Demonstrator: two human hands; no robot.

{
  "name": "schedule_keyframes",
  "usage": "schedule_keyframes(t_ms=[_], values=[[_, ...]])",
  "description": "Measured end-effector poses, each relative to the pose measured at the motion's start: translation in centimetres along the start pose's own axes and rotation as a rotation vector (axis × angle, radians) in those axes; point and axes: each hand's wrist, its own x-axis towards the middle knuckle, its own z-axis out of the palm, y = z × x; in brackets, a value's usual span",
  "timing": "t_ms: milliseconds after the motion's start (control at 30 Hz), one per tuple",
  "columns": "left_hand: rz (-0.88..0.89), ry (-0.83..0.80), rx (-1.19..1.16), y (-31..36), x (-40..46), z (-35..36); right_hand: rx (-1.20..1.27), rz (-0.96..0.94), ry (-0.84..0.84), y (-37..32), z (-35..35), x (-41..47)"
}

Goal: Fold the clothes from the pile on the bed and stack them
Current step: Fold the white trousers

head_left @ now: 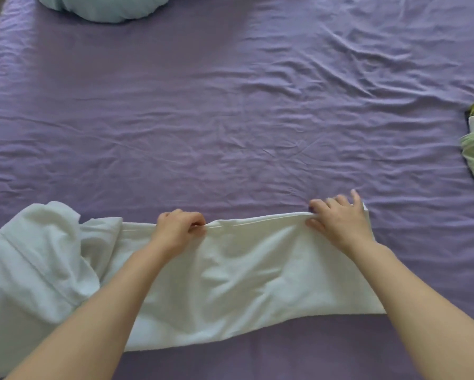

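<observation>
Now the white cloth [230, 283] lies flat on the near part of the purple bed [230, 105]. Left hand [179, 229] pinches its far edge near the middle, and right hand [337, 218] pinches that edge near the right corner.

1. The left hand [178, 229] is lying knuckles up, fingers curled under and pinching the far edge of the white cloth [244, 270].
2. The right hand [337, 220] is gripping the same edge, thumb pressing on top.
3. Both bare forearms are reaching forward from the near side, well apart.
</observation>
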Motion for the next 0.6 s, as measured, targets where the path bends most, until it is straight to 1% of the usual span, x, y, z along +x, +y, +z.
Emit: schedule_keyframes(t_ms=[33,67,100,133,167,233,267,333,400,467,533,600], values=[[-0.022,-0.018,-0.08,-0.2,0.1,-0.2,0.047,-0.032,-0.042,1.3,-0.9,0.3],[-0.043,-0.045,-0.161,-0.4,0.3,-0.4,0.144,-0.043,-0.096,2.6,-1.9,0.4],[-0.054,-0.063,-0.211,-0.4,0.6,-0.6,0.225,-0.026,-0.141,3.7,-2.4,0.5],[-0.057,-0.065,-0.208,-0.2,1.1,-0.8,0.26,-0.005,-0.124,4.4,-2.8,0.7],[-0.06,-0.062,-0.151,0.4,1.8,-0.7,0.25,0.002,-0.053,4.9,-3.0,1.1],[-0.076,-0.02,0.045,2.3,3.2,0.2,0.187,0.036,0.075,5.3,-2.9,1.6],[-0.08,0.017,0.09,3.5,3.7,0.8,0.208,0.084,0.095,5.5,-2.4,1.6],[-0.049,0.077,0.075,6.3,4.3,2.2,0.393,0.232,0.097,6.2,-1.2,0.4],[0.03,0.107,0.071,9.0,4.6,3.6,0.606,0.389,0.143,6.8,0.3,-1.7],[0.078,0.138,0.083,11.7,5.0,4.5,0.724,0.503,0.173,6.8,2.0,-3.7],[0.112,0.15,0.067,14.3,5.5,4.8,0.731,0.534,0.192,6.0,3.3,-5.3],[0.167,0.137,0.035,16.7,5.9,4.9,0.744,0.508,0.226,5.3,4.3,-6.5]])
